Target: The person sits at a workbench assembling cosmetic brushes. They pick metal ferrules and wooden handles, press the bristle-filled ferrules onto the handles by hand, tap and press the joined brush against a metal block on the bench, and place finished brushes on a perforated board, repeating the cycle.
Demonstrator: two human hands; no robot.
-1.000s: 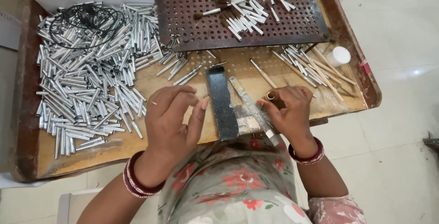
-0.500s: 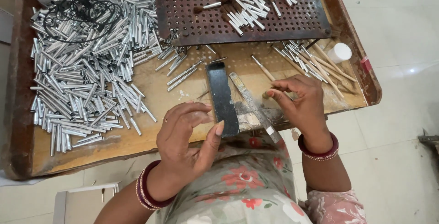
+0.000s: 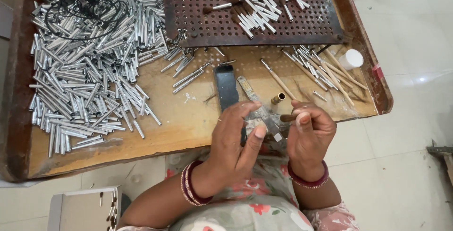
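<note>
My left hand (image 3: 236,139) and my right hand (image 3: 309,134) meet at the near edge of a wooden worktable (image 3: 188,122). The right hand pinches a small dark brush tuft (image 3: 288,117) between thumb and fingers. The left hand's fingers curl next to it, over a flat metal strip (image 3: 257,106) and a dark rectangular block (image 3: 226,87); whether they hold anything is hidden. A short brass-coloured tube (image 3: 278,98) lies just beyond the hands.
A big heap of silver metal tubes (image 3: 85,70) covers the table's left, with a coil of black wire (image 3: 85,9) on top. A perforated brown tray (image 3: 250,12) at the back holds finished brushes. Thin sticks (image 3: 325,70) and a white cap (image 3: 351,59) lie right. A grey box (image 3: 82,210) sits on the floor.
My left hand has risen from the table edge and closed in on the right hand. The right hand has turned and now pinches the tuft near the left fingers.
</note>
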